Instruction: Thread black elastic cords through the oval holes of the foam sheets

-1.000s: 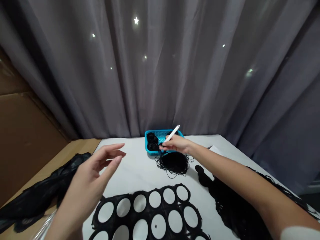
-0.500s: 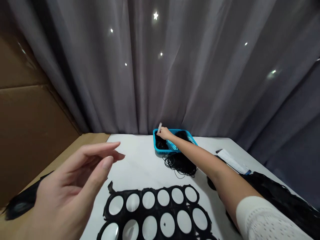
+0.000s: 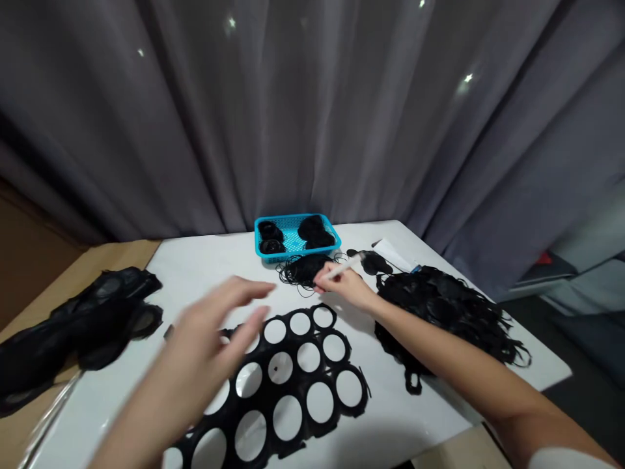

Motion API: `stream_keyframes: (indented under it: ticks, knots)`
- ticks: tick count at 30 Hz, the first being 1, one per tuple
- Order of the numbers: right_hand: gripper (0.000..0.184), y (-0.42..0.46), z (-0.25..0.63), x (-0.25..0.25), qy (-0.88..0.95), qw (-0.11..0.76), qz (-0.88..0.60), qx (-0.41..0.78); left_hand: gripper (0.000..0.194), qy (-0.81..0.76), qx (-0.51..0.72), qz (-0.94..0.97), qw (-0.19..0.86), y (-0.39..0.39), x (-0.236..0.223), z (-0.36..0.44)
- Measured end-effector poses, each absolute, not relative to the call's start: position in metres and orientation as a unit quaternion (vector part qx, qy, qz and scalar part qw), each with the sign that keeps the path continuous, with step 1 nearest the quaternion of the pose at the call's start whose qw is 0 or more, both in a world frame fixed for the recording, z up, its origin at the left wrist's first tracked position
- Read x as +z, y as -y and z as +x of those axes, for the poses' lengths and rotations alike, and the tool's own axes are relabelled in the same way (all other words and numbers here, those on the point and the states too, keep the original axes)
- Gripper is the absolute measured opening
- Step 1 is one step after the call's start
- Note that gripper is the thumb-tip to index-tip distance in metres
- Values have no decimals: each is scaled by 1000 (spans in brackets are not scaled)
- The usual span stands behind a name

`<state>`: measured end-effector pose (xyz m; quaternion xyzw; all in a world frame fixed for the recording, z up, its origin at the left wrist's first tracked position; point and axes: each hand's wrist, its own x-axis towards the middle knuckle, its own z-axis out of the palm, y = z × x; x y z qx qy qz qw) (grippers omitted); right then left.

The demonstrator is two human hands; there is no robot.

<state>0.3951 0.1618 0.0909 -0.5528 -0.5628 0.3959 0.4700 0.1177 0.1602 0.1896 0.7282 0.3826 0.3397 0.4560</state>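
Observation:
My left hand [image 3: 217, 342] hovers over the left part of a black perforated sheet [image 3: 299, 385], its thumb and fingers apart with nothing between them. Rows of large round holes run across this sheet, and the white table shows through them. Farther off, my right hand [image 3: 344, 286] grips a slim white pen-like stick [image 3: 346, 266] that slants up to the right; its exact kind is unclear. Just beyond that hand lies a tangle of thin black rings [image 3: 300, 268]. Behind it stands a blue basket [image 3: 299, 254] with black bundles at both ends.
A large heap of black scraps [image 3: 439, 312] covers the table's right side. Near it lie a white packet [image 3: 394, 255] and a small black piece [image 3: 375, 262]. More black perforated sheets [image 3: 92, 319] rest at left, partly on cardboard. A grey curtain [image 3: 293, 117] hangs behind.
My right hand has come back from the basket toward me, still holding the white stick. My left hand has moved right, over the sheet. The view has turned right and down.

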Motion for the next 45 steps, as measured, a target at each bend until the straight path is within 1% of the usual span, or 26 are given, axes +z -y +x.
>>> stream_keyframes:
  ticks: [1,3,6,8,10,15,17,19,27,30,32,34,36,37,40,43,45]
  knots:
    - [16,-145,399,78,549,461,-562,413,23,-353,293,780,425,-156,167,138]
    - [13,-121,404,55,533,445,-574,434,31,-315,234,823,410,-147,114,171]
    - [12,-107,405,35,531,432,-580,442,42,-293,229,847,380,-130,44,192]
    - [13,-106,405,29,539,428,-579,438,45,-288,215,871,336,-119,18,193]
    - [13,-107,405,26,546,427,-577,433,47,-280,194,901,270,-111,7,191]
    - [11,-109,407,20,562,422,-574,421,49,-254,169,950,65,-105,6,189]
    - [11,-109,407,18,569,416,-575,416,49,-247,156,956,18,-104,7,190]
    - [11,-109,407,18,573,412,-576,413,48,-242,145,959,-3,-104,9,191]
    - [12,-110,408,22,597,398,-584,379,47,-239,137,961,-17,-104,10,192]
    - [14,-106,405,23,634,385,-577,341,48,-234,131,963,-23,-104,11,192]
    - [11,-101,399,24,694,347,-567,278,49,-233,130,963,-25,-104,11,192]
    - [9,-99,393,27,758,274,-561,190,50,-233,135,963,-26,-103,10,192]
    - [13,-104,395,33,781,214,-575,119,49,-235,145,961,-23,-103,8,192]
    - [15,-110,401,37,767,206,-601,95,48,-235,149,960,-19,-104,7,192]
    - [23,-131,432,52,662,236,-710,48,47,-236,149,960,-1,-106,8,192]
    - [15,-137,461,65,612,276,-740,47,47,-237,140,961,20,-105,13,188]
    - [13,-125,462,68,619,292,-724,88,48,-237,139,961,29,-98,17,182]
